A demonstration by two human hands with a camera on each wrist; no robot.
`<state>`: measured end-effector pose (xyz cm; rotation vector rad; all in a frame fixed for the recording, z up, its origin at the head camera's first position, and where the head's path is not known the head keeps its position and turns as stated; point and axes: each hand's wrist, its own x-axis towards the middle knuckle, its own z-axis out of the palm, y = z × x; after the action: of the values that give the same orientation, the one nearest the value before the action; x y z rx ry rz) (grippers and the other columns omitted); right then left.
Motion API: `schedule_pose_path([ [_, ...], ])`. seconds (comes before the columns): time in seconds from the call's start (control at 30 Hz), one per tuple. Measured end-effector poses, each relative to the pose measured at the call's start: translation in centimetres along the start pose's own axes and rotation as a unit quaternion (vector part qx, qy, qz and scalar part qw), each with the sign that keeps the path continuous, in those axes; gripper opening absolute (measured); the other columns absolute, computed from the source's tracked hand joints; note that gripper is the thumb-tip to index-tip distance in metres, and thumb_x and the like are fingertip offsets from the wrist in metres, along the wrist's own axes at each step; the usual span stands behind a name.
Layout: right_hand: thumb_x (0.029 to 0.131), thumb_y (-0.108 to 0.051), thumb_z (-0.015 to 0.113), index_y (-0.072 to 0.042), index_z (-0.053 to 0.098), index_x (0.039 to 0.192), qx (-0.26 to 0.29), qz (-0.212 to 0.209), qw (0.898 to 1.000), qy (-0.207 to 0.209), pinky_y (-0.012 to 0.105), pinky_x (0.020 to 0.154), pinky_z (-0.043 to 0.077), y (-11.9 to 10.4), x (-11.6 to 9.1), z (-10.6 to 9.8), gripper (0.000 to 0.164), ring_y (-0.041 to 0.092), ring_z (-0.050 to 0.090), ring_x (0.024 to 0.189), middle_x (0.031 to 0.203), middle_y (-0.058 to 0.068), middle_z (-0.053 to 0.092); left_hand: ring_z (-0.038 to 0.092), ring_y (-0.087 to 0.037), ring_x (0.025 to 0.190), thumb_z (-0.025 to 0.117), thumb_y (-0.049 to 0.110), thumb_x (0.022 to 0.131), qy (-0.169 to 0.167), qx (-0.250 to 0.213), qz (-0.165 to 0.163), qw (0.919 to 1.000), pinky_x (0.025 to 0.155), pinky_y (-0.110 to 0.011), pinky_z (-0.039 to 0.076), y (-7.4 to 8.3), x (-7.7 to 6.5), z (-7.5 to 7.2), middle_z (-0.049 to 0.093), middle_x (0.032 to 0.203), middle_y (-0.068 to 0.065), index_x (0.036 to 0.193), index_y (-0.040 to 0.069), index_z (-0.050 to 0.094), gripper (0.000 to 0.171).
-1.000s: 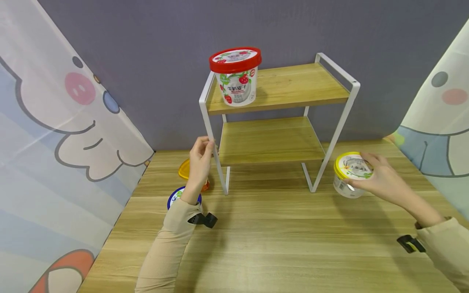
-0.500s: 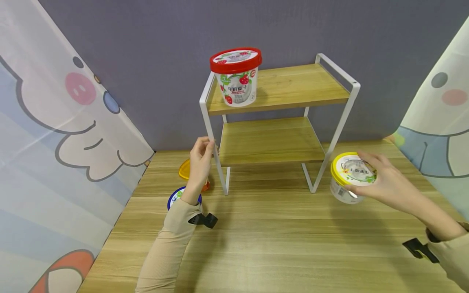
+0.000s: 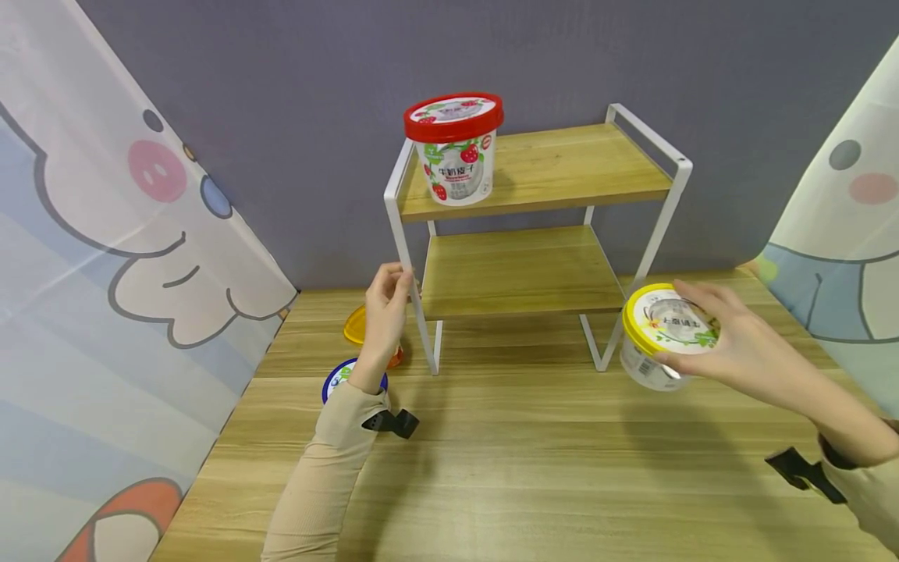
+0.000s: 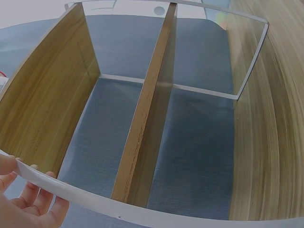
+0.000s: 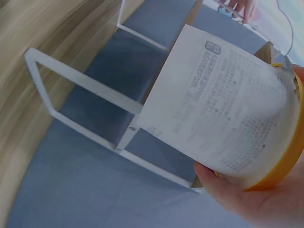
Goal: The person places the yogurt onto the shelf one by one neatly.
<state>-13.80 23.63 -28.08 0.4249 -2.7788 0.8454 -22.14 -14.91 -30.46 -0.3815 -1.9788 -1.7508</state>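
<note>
My left hand [image 3: 385, 306] grips the white front left post of a two-tier shelf rack [image 3: 523, 295]; in the left wrist view its fingers [image 4: 42, 202] curl round the white metal bar. My right hand [image 3: 733, 343] holds a tub with a yellow lid [image 3: 649, 332] by the lid's rim, at the rack's right side. The tub hangs over the table, slightly tilted, its shadow below. In the right wrist view the printed wall of the tub [image 5: 213, 99] faces the camera. A red-lidded strawberry tub [image 3: 456, 160] stands on the top board at the left.
Behind my left forearm sit a blue-lidded tub [image 3: 339, 378] and an orange-lidded tub [image 3: 355, 325], both partly hidden. The rack stands on a wood-grain table [image 3: 520, 453] near a grey back wall [image 3: 316, 140]. Cartoon-printed curtains [image 3: 98, 257] border both sides.
My right hand has lifted the yellow-lidded tub off the table and carried it left, closer to the rack's right post. My left hand keeps its place on the left post.
</note>
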Motion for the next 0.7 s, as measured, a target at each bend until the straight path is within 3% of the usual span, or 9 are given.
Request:
schedule_pose_path([
  [0.2, 0.062, -0.029, 0.08, -0.004, 0.028, 0.138, -0.001, -0.009, 1.0, -0.004, 0.041, 0.063, 0.038, -1.4, 0.4, -0.4, 0.095, 0.039, 0.042, 0.094, 0.129, 0.025, 0.03, 0.055, -0.022, 0.07, 0.045, 0.011, 0.093, 0.002, 0.001, -0.003, 1.0, 0.066, -0.021, 0.047, 0.1, 0.0, 0.0, 0.055, 0.077, 0.003, 0.099, -0.011, 0.049, 0.023],
  [0.4, 0.061, -0.03, 0.08, -0.005, 0.03, 0.137, 0.0, -0.006, 1.0, -0.016, 0.043, 0.064, 0.039, -2.7, 1.0, -0.8, 0.094, 0.038, 0.042, 0.095, 0.129, 0.023, 0.029, 0.054, -0.007, 0.067, 0.045, 0.011, 0.093, 0.004, 0.001, -0.006, 1.0, 0.066, -0.021, 0.047, 0.1, 0.0, 0.0, 0.056, 0.079, 0.001, 0.098, -0.009, 0.05, 0.022],
  [0.7, 0.063, -0.032, 0.079, -0.007, 0.029, 0.138, -0.002, -0.007, 1.0, -0.028, 0.037, 0.063, 0.04, -4.4, 1.9, -2.0, 0.093, 0.034, 0.044, 0.092, 0.129, 0.018, 0.03, 0.054, -0.007, 0.068, 0.045, 0.011, 0.093, 0.001, 0.004, -0.004, 1.0, 0.066, -0.022, 0.048, 0.1, 0.0, 0.0, 0.056, 0.081, -0.003, 0.097, -0.007, 0.051, 0.02],
])
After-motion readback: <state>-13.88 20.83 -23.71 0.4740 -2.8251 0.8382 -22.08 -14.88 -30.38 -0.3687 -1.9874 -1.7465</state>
